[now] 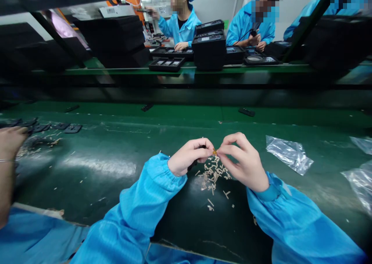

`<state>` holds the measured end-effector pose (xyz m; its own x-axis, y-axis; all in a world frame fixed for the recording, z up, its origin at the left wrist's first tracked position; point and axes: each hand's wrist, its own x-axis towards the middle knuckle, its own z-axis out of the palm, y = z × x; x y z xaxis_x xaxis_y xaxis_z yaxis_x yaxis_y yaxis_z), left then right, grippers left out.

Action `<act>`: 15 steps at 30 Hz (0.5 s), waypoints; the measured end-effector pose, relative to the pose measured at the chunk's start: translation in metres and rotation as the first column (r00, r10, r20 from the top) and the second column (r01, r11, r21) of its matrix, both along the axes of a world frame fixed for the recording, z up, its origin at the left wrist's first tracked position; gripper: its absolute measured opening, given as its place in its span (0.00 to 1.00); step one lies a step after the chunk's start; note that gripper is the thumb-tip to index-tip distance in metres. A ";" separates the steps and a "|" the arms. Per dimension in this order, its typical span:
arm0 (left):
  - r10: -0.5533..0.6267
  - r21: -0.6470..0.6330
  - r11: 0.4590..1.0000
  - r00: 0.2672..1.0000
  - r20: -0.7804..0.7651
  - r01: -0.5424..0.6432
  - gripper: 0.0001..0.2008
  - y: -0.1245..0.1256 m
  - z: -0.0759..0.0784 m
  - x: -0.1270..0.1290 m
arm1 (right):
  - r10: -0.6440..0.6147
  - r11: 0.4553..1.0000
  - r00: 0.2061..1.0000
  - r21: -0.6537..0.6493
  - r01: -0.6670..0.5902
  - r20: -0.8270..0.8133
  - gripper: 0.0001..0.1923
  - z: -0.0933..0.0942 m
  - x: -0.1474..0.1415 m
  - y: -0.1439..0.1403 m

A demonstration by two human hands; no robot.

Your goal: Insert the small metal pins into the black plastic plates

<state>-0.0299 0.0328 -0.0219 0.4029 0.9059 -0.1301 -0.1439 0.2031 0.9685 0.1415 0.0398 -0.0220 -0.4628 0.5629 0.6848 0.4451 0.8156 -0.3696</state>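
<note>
My left hand (192,155) is closed, its fingers curled round a dark part (192,165) that is mostly hidden by the palm. At its fingertips a tiny amber-coloured piece (214,152) shows, too small to name. My right hand (242,161) pinches at this piece from the other side, thumb and forefinger together. Both hands are just above a scattered pile of small beige strips and scraps (213,175), some T-shaped, on the green work surface (95,186).
Clear plastic bags (287,153) lie to the right. Dark flat parts (72,128) rest at the left, near a co-worker's hand (11,142). Black remote-like pieces (246,112) are on the green strip behind. Co-workers in blue sit beyond stacked black trays (209,49).
</note>
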 end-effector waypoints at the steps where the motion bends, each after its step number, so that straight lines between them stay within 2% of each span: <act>1: 0.018 0.014 1.000 1.000 0.000 -0.018 0.05 0.000 0.000 0.000 | -0.015 1.000 1.000 -0.009 0.015 -0.021 0.06 0.001 0.000 0.000; 5: 0.124 0.124 0.985 0.992 0.004 -0.123 0.19 0.000 0.001 -0.003 | -0.074 0.990 0.988 -0.127 0.057 -0.134 0.05 0.004 0.001 0.002; 7: 0.164 0.195 0.969 0.986 -0.043 -0.153 0.22 0.001 0.002 -0.005 | -0.084 0.973 0.982 -0.228 0.043 -0.171 0.04 0.005 0.002 0.003; 9: 0.239 0.321 0.930 0.959 -0.152 -0.181 0.17 0.000 0.003 -0.006 | -0.089 0.944 0.975 -0.329 0.017 -0.206 0.04 0.004 0.001 0.002; 11: 0.352 0.466 0.861 0.899 -0.261 -0.202 0.08 -0.001 0.004 -0.006 | -0.096 0.912 0.968 -0.410 -0.008 -0.233 0.04 0.002 0.000 0.000; 13: 0.453 0.568 0.792 0.839 -0.302 -0.223 0.03 -0.003 0.005 -0.005 | -0.110 0.888 0.963 -0.459 -0.015 -0.244 0.04 0.001 -0.002 -0.002; 15: 0.510 0.619 0.748 0.804 -0.305 -0.240 0.03 -0.006 0.006 -0.004 | -0.129 0.879 0.964 -0.477 0.003 -0.231 0.04 0.000 -0.004 -0.005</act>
